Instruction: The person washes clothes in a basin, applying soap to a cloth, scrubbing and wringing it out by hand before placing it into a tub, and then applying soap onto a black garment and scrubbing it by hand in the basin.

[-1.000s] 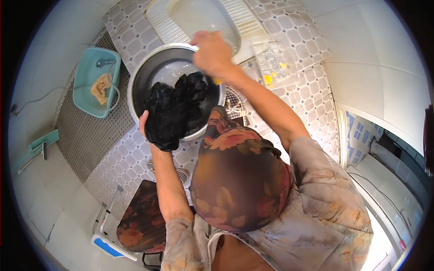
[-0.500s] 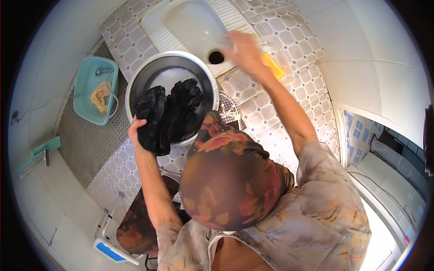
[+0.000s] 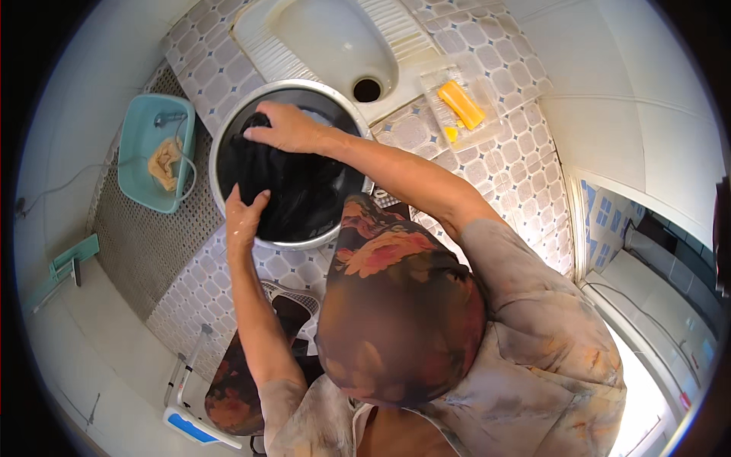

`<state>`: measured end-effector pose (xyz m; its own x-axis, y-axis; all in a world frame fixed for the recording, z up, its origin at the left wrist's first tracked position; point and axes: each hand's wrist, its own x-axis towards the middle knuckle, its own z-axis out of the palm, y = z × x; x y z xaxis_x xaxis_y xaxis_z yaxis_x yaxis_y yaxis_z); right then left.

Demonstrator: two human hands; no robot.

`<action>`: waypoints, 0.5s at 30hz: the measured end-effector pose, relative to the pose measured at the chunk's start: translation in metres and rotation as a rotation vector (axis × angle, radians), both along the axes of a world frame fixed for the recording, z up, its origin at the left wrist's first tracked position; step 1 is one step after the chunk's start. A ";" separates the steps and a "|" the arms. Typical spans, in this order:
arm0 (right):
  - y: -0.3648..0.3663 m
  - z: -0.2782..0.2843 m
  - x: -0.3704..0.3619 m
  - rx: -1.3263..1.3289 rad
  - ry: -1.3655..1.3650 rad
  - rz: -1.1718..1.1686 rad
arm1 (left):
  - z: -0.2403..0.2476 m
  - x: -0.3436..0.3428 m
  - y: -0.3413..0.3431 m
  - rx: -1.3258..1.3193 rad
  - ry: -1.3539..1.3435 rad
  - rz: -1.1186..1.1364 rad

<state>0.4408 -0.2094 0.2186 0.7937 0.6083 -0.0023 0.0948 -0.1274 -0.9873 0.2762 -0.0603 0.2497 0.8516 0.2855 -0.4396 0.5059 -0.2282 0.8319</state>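
Observation:
Black wet cloth (image 3: 297, 183), its garment kind hard to make out, lies bunched inside a round metal basin (image 3: 352, 107) with some water in it. My right hand (image 3: 289, 128) reaches across to the far left part of the basin, its fingers closed on a fold of the cloth. At the basin's near left rim is my left hand (image 3: 244, 217), thumb and a finger curved about the cloth's edge; the other fingers are partly hidden. Right of the basin, a yellow-orange bar of soap (image 3: 461, 105) rests on a clear plastic tray (image 3: 487, 131), beside a small yellow piece (image 3: 451, 134).
A squat toilet (image 3: 335, 38) adjoins the basin's far side, its drain hole close by. To the left, a turquoise tub (image 3: 131, 179) holds a shower head (image 3: 169, 119) and a tan cloth (image 3: 163, 164). Below me, my knees in floral fabric (image 3: 228, 392) flank the tiled floor (image 3: 202, 286).
My right hand has swung left from near the soap onto the black cloth. The cloth that overhung the near rim now lies inside the basin; my left hand has shifted slightly.

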 end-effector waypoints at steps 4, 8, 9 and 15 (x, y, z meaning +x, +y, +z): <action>-0.003 -0.030 0.022 -0.100 -0.151 -0.288 | -0.063 0.005 -0.017 -0.480 -0.228 0.630; 0.017 0.028 -0.023 -0.199 -0.029 0.118 | -0.059 0.020 -0.020 -0.786 -0.186 0.991; 0.029 0.033 -0.046 -0.100 -0.221 0.177 | -0.081 0.015 -0.011 -0.943 -0.383 0.817; 0.041 0.002 -0.069 -0.338 -0.568 0.486 | -0.062 0.031 -0.060 -1.103 -0.228 0.799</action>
<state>0.3720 -0.1687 0.2206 0.3774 0.9229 0.0760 0.6899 -0.2254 -0.6879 0.3070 -0.1200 0.1873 0.7060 0.3240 -0.6298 0.0161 0.8817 0.4716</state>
